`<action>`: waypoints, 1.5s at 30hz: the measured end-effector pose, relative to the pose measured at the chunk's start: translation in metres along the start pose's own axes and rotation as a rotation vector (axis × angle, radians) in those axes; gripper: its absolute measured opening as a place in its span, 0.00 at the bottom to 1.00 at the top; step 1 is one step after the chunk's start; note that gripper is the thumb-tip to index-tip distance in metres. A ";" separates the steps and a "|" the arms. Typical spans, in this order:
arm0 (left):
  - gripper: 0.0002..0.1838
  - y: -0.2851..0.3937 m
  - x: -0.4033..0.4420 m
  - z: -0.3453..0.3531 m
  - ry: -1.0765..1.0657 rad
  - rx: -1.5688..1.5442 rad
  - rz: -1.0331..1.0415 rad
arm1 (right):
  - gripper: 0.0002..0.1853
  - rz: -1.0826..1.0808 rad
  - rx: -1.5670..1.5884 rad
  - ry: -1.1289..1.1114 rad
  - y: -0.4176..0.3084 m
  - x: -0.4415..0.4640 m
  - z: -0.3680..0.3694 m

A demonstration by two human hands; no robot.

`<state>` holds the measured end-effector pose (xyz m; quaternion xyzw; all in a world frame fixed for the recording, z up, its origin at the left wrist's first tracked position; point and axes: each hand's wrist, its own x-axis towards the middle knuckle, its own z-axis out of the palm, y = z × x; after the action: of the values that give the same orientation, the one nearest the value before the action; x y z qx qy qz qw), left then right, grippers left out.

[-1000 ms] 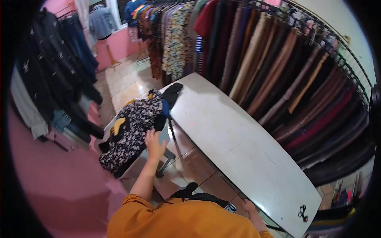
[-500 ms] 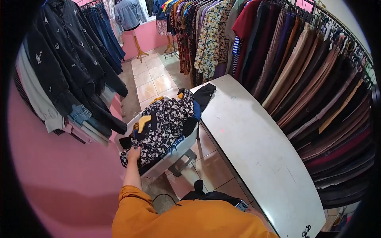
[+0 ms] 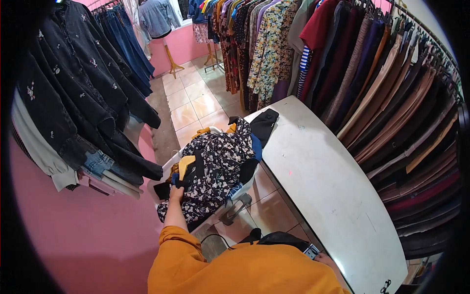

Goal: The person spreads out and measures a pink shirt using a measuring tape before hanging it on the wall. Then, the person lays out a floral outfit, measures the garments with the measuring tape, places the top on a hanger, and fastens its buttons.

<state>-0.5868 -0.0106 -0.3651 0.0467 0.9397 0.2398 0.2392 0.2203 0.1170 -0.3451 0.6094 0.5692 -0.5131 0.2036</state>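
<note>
My left hand (image 3: 176, 193) reaches into a white plastic bin (image 3: 248, 182) heaped with clothes. Its fingers are closed on a piece of dark cloth (image 3: 181, 183), just below a yellow hanger (image 3: 185, 165). A black floral garment with pale flowers (image 3: 215, 164) covers most of the heap, right beside this hand. My right hand (image 3: 323, 258) is low at my waist, near a small silvery-blue object (image 3: 311, 251) and a black waist bag (image 3: 281, 239). Most of its fingers are hidden.
A long white table (image 3: 323, 181) stands right of the bin, with black cloth (image 3: 265, 127) over its far corner. Hanging clothes line the right rack (image 3: 391, 98) and the left wall (image 3: 83, 88). A tiled aisle (image 3: 188, 100) runs ahead.
My left hand has moved from the near-left edge of the floral garment up to the dark cloth by the yellow hanger. The view has shifted slightly. More of my right hand shows.
</note>
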 end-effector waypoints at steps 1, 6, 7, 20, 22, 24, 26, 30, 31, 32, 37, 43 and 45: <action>0.34 0.011 -0.017 -0.004 0.090 0.139 0.025 | 0.32 0.002 -0.002 0.003 0.000 0.002 0.000; 0.26 0.028 -0.060 -0.027 0.148 0.233 0.142 | 0.32 0.009 0.103 -0.016 0.036 0.034 0.010; 0.25 0.039 -0.074 -0.038 0.194 0.210 0.127 | 0.32 -0.034 0.054 -0.006 0.050 0.047 0.014; 0.30 0.039 -0.124 -0.086 0.239 0.211 0.503 | 0.28 -0.353 0.081 -0.166 -0.003 0.136 0.008; 0.25 0.063 -0.150 -0.089 0.362 0.191 0.573 | 0.27 -0.418 -0.015 -0.099 0.002 0.114 0.012; 0.21 0.098 -0.175 -0.099 0.462 0.182 0.742 | 0.28 -0.418 -0.174 -0.113 -0.002 0.075 -0.005; 0.21 0.134 -0.206 -0.117 0.495 0.173 0.776 | 0.29 -0.340 -0.054 -0.047 -0.012 0.027 -0.012; 0.19 0.188 -0.274 -0.143 0.691 0.063 1.037 | 0.30 -0.450 0.085 0.063 0.002 -0.005 -0.019; 0.18 0.201 -0.302 -0.151 0.696 0.066 1.053 | 0.29 -0.442 0.039 0.115 0.000 -0.018 -0.024; 0.17 0.214 -0.331 -0.158 0.702 0.068 1.071 | 0.28 -0.506 0.014 0.190 0.000 -0.032 -0.027; 0.17 0.247 -0.456 -0.162 0.697 0.129 1.319 | 0.30 -0.675 0.083 0.599 -0.036 -0.137 -0.062; 0.15 0.244 -0.591 -0.137 0.548 0.023 1.718 | 0.49 -0.949 -0.124 1.420 -0.104 -0.273 -0.085; 0.13 0.234 -0.622 -0.123 0.453 -0.080 1.863 | 0.51 -0.954 -0.129 1.607 -0.110 -0.302 -0.082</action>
<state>-0.1036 0.0167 0.1062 0.7193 0.5403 0.3690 -0.2335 0.2057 0.0687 -0.0172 0.4710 0.7563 0.0651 -0.4494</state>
